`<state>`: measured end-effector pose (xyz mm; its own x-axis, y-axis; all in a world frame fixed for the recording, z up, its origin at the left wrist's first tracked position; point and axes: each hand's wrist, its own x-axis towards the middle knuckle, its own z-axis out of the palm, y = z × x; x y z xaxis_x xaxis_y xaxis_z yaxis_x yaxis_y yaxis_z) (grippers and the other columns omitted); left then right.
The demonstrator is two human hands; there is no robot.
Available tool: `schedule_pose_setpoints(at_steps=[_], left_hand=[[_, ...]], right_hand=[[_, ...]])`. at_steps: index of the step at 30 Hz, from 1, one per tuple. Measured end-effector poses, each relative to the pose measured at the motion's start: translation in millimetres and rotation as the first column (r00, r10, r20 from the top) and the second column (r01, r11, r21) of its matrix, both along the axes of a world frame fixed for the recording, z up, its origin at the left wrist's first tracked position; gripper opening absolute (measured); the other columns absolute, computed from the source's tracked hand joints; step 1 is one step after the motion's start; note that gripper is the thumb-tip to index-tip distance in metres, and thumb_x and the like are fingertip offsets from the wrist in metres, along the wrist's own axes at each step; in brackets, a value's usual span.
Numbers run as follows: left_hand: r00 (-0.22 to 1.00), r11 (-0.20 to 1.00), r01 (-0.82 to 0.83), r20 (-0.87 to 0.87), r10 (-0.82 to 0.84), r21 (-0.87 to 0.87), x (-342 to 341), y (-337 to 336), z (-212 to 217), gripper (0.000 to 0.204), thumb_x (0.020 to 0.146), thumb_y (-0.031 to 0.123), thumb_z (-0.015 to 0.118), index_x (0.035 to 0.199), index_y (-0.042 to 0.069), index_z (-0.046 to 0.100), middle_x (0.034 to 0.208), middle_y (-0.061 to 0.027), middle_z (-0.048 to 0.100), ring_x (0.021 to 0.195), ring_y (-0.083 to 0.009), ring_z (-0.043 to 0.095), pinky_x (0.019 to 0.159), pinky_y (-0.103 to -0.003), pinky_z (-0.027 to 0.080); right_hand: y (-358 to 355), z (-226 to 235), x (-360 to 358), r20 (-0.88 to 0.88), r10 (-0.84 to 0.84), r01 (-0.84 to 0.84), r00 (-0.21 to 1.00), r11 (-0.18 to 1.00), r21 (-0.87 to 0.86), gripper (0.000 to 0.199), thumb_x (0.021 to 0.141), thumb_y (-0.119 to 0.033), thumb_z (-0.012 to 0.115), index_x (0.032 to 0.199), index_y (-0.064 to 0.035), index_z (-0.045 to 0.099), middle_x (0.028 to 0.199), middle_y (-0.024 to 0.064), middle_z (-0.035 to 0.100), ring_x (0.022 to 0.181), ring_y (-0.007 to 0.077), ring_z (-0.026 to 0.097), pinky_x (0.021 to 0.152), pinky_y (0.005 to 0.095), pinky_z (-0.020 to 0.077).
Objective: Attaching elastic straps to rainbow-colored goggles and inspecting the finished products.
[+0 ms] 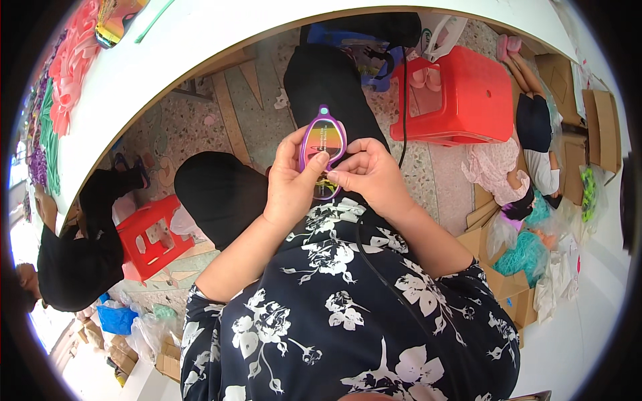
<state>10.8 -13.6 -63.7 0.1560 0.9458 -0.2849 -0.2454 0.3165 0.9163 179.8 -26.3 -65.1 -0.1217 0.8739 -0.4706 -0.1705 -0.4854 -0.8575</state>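
Left hand [292, 175]: closed, fingers curled behind the left rim, thumb pressed across the front near the middle. Holding the purple-framed swim goggles with shiny yellow-orange lenses [326, 139]. Goggles sit between both hands, in the air over the lap; long axis points away from the body, one lens far, one near. Right hand [372, 172]: thumb and forefinger pinched at the goggles' right edge by the bridge, other fingers bent. Exact bit between the tips is hidden. Both hands touch; left covers more of the frame.

Surface: white curved tabletop [200, 33] arcs across the left and far side, goggles clear of it. Coral-pink flat bands [73, 67] lie at its left end, green bands [50, 147] beside them.

Room, left to right: co-worker in black [80, 267], hand at the table edge; red plastic stool; speckled stone floor [418, 174]; second, larger red plastic stool [475, 93]; person in dark shorts [535, 123] at far right; brown cardboard boxes [565, 87]; teal stringy bundle [521, 257] near the boxes.
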Motion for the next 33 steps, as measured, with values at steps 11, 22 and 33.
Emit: schedule_pose_setpoints(at_steps=[11, 22, 33], left_hand=[[0.998, 0.999, -0.027, 0.052, 0.026, 0.024, 1, -6, -5, 0.043, 0.098, 0.004, 0.061, 0.139, 0.001, 0.046, 0.125, -0.0078, 0.060, 0.114, -0.0130, 0.058, 0.101, -0.028, 0.047], [1.000, 1.000, 0.011, 0.025, -0.011, -0.009, -5, -6, -7, 0.052, 0.099, 0.009, 0.062, 0.146, 0.003, 0.041, 0.131, -0.0098, 0.058, 0.119, -0.0165, 0.057, 0.101, -0.030, 0.048], [0.963, 0.990, 0.083, -0.264, -0.050, 0.115, -3, 0, 7, 0.072, 0.087, 0.016, 0.079, 0.148, 0.004, 0.042, 0.133, -0.0141, 0.058, 0.117, -0.0192, 0.060, 0.100, -0.032, 0.048]], right_hand=[[2, -3, -2, -0.255, 0.048, -0.055, 0.966, 0.998, -0.019, 0.035, 0.084, 0.002, 0.074, 0.116, 0.0026, 0.060, 0.102, 0.0073, 0.069, 0.092, 0.0127, 0.066, 0.083, 0.0274, 0.0537], [-4, -7, -7, -0.241, 0.090, -0.064, 0.966, 0.991, 0.115, 0.034, 0.087, 0.002, 0.071, 0.118, -0.0006, 0.059, 0.106, 0.0050, 0.068, 0.093, 0.0113, 0.066, 0.086, 0.0269, 0.0527], [-5, -2, -8, -0.172, 0.119, -0.083, 0.978, 0.976, 0.202, 0.033, 0.089, 0.000, 0.071, 0.120, -0.0004, 0.058, 0.105, 0.0048, 0.068, 0.089, 0.0093, 0.066, 0.076, 0.0247, 0.0543]])
